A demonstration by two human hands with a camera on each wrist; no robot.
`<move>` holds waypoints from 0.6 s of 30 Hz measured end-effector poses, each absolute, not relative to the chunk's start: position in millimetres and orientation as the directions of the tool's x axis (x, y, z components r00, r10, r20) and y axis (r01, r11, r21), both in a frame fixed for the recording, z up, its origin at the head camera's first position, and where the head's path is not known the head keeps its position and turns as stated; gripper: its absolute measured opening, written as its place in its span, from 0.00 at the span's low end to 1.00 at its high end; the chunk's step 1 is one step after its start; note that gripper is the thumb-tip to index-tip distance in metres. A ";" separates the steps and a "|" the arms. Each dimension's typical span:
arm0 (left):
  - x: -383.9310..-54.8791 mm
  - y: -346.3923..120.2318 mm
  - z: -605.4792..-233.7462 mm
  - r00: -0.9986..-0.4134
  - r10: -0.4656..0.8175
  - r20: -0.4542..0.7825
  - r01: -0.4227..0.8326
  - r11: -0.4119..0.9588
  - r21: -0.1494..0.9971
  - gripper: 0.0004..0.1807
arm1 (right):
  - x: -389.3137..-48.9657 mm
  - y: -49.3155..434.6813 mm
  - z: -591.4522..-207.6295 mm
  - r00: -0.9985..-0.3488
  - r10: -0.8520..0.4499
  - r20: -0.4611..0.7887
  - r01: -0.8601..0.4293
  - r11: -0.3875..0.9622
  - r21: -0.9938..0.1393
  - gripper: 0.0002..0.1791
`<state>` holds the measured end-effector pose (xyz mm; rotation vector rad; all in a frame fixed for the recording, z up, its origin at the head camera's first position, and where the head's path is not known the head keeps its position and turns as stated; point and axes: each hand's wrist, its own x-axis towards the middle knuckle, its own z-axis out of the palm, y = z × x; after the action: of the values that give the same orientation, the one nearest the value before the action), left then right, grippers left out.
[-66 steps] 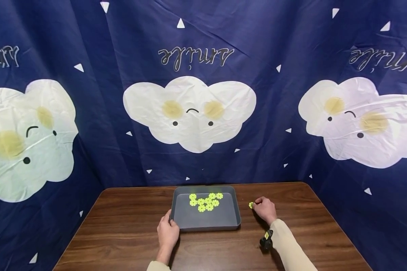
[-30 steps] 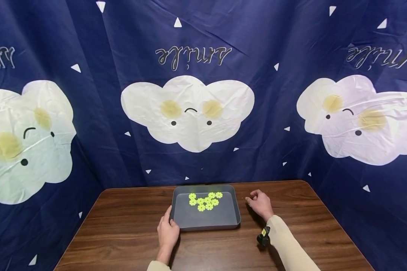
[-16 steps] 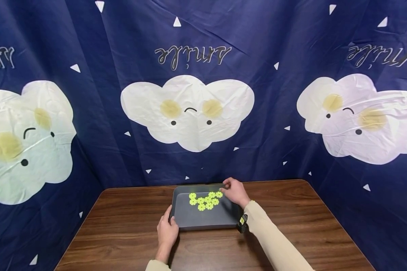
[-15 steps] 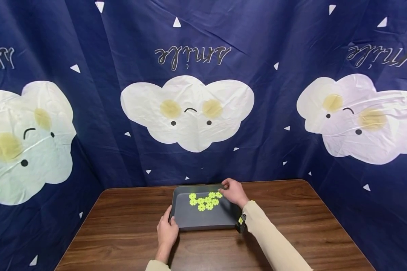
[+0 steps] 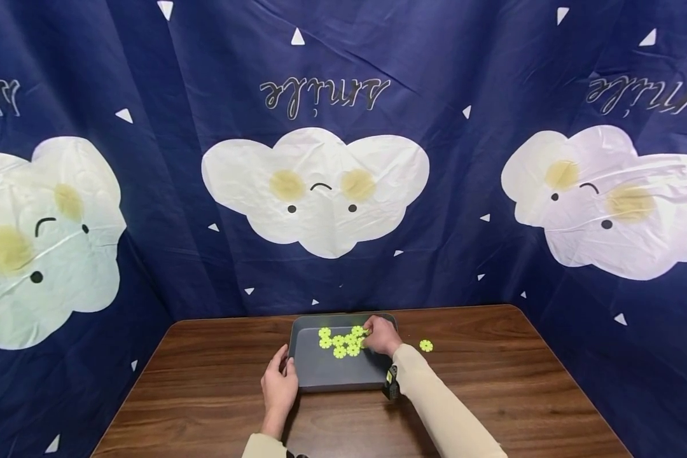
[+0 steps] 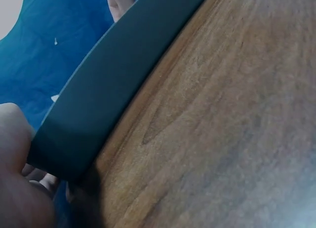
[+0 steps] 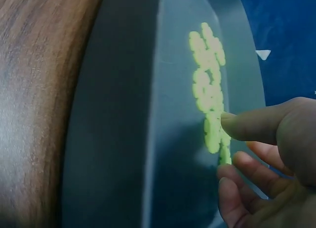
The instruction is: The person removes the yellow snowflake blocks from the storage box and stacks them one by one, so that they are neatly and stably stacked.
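A shallow dark grey tray (image 5: 326, 375) holds several lime-green, notched flower-shaped discs (image 5: 340, 341), lying edge to edge in a joined cluster. My left hand (image 5: 278, 387) holds the tray's near-left side. In the left wrist view, fingers show beside the corner of the tray wall (image 6: 94, 99). Over the right part of the tray, my right hand (image 5: 383, 337) pinches at the cluster's right end. The right wrist view has the thumb on one disc (image 7: 212, 132) and a fingertip at the end disc (image 7: 224, 154). One loose disc (image 5: 426, 345) lies on the table, right of the tray.
The brown wooden table (image 5: 206, 394) ends at a dark blue curtain (image 5: 458, 254) with printed clouds, which hangs behind and at both sides. A small black device (image 5: 390, 381) sits on the right wrist.
My right hand has moved left from the table's loose disc into the tray, down to the cluster's right end. The loose disc shows again. My left hand has shifted slightly left.
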<state>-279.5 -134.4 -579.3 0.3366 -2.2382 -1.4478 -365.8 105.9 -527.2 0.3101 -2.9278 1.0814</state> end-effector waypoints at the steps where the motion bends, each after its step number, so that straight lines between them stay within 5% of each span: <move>1: -280.3 -134.5 -579.8 -0.873 -0.427 0.235 0.037 0.423 0.905 0.21 | -366.0 104.9 -528.5 -0.981 -0.182 0.070 -0.184 0.749 -0.637 0.19; 8: -284.6 -133.3 -581.2 -0.905 -0.374 0.204 0.015 0.451 0.893 0.24 | -367.6 97.2 -531.3 -0.988 -0.155 -0.008 -0.120 0.795 -0.594 0.13; 18: -283.3 -134.5 -582.1 -0.911 -0.375 0.173 -0.014 0.448 0.894 0.25 | -365.5 92.6 -536.8 -0.985 -0.172 0.020 -0.158 0.844 -0.513 0.29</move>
<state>-283.3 -134.5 -582.1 0.3312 -2.3576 -1.4500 -365.5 92.6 -536.8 0.2723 -3.0419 0.8425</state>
